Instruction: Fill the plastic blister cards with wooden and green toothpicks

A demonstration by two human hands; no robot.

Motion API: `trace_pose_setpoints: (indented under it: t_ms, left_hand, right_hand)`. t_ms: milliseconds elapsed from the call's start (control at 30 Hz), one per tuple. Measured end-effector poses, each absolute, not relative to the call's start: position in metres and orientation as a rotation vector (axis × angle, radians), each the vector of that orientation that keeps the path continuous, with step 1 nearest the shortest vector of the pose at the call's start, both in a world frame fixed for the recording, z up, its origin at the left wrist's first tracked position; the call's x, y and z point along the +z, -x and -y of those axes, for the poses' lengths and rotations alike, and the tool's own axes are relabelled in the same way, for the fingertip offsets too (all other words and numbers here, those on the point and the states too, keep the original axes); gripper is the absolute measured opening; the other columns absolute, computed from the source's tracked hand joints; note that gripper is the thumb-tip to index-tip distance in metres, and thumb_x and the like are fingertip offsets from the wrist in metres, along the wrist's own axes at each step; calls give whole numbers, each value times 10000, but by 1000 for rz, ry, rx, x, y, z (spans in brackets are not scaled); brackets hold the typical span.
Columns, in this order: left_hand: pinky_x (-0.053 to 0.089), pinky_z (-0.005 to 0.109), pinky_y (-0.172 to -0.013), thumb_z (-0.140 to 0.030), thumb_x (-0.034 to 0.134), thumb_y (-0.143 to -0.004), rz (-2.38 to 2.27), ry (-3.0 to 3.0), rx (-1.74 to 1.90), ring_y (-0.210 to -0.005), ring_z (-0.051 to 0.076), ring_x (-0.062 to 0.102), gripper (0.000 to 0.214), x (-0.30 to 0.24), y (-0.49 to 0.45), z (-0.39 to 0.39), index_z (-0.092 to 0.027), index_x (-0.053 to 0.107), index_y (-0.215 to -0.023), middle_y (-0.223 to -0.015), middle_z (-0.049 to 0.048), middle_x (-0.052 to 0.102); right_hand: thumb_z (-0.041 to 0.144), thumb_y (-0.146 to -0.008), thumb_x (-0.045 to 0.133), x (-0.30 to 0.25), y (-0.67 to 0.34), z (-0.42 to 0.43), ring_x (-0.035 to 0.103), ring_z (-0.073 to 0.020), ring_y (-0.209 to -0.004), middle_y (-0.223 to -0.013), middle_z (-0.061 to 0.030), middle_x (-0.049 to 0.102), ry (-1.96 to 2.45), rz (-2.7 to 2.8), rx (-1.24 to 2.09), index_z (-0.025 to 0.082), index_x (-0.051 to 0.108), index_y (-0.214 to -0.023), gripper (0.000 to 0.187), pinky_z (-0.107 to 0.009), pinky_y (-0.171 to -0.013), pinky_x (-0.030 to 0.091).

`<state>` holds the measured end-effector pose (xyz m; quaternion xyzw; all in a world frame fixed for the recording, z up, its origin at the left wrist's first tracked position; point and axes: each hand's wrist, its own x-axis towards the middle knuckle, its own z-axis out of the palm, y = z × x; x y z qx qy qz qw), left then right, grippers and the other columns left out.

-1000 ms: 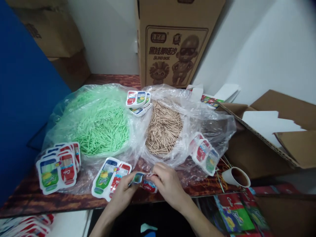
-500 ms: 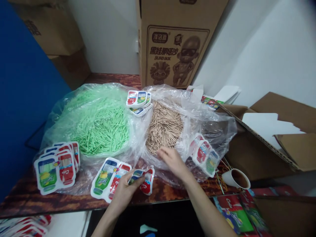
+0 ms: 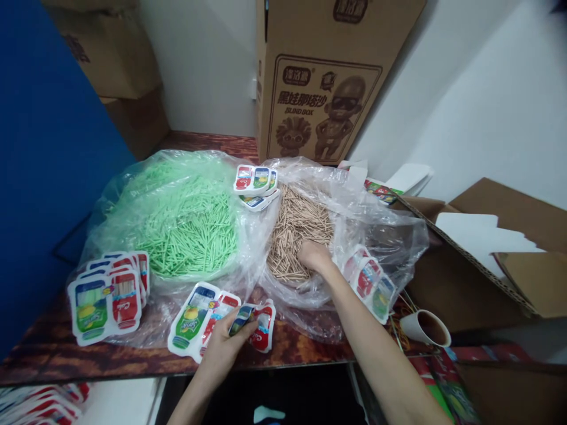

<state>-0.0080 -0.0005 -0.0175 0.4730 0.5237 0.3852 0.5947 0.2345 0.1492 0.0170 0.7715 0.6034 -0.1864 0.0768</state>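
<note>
I'm getting a dim, cool picture, the soft light seeming to fall from above. The wall (image 3: 500,106) is palest at right, crossed by a faint diagonal shadow, while the panel (image 3: 48,153) and the space under the tabletop (image 3: 53,357) sink into gloom. Thin glare streaks the bags (image 3: 381,215). The right hand (image 3: 315,256) looks slightly smeared, and I can't read the small print on the packets (image 3: 92,310). My wide lens tilts the box (image 3: 325,109) and darkens the top right corner

Workshop: cartons (image 3: 328,94), bulk sticks (image 3: 195,239)
</note>
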Motion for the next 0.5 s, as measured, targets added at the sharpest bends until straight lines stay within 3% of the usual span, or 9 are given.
trace_pose_setpoints:
  t_ms: [133,333,500]
  left_hand:
    - [441,250,-621,-406,725,-696,-1213,-1066,887,-668,185,582,245,-16,13,2,-166,727,-745,-708,12,688]
    - [443,257,-622,-406,737,-681,-1236,-1019,907,-617,171,564,263,-14,16,6,-164,743,-783,-658,-7,669]
    - [438,262,-643,-400,739,-675,-1285,-960,936,-612,166,547,257,-11,10,9,-160,734,-765,-633,-14,647]
  right_hand:
    - [199,-819,547,15,-246,-151,649,-288,-1032,-990,-180,724,-2487,-1837,-814,122,687,-932,196,-311,-810,464]
    - [250,-903,468,22,-262,-151,659,-173,-605,-653,-34,677,-2668,-1809,-1554,174,540,-806,143,-257,-555,497]
    - [244,-876,548,30,-269,-149,604,-128,-484,-542,24,607,-2660,-1728,-2107,194,463,-755,157,-231,-487,505]
